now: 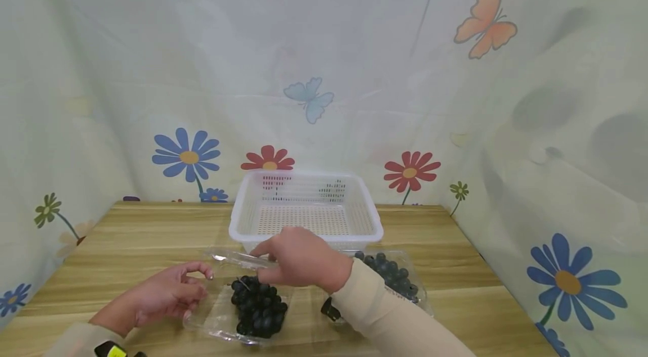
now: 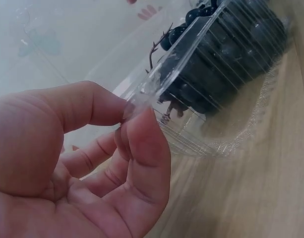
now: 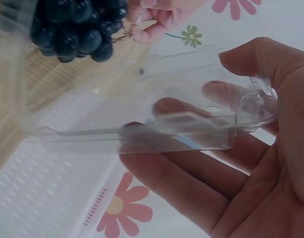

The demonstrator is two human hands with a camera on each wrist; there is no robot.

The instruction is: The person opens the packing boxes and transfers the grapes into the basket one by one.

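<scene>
A clear plastic clamshell box [image 1: 217, 323] lies in front on the table, with a bunch of dark grapes [image 1: 259, 307] in it. My left hand [image 1: 164, 294] pinches the left edge of the box between thumb and index finger, as the left wrist view shows beside the grapes [image 2: 226, 54]. The right hand [image 1: 304, 258] reaches over the grapes to the raised lid [image 1: 238, 258]. In the right wrist view, fingers bent behind the clear lid [image 3: 176, 131] and a thumb in front hold it. A brown stem [image 2: 154, 49] sticks out of the bunch.
A white slotted plastic basket [image 1: 306, 239] stands behind the box. To the right, partly behind my right sleeve, lies another clear pack of dark grapes [image 1: 390, 274]. A curtain printed with flowers and butterflies [image 1: 364, 64] hangs behind the wooden table [image 1: 471, 301].
</scene>
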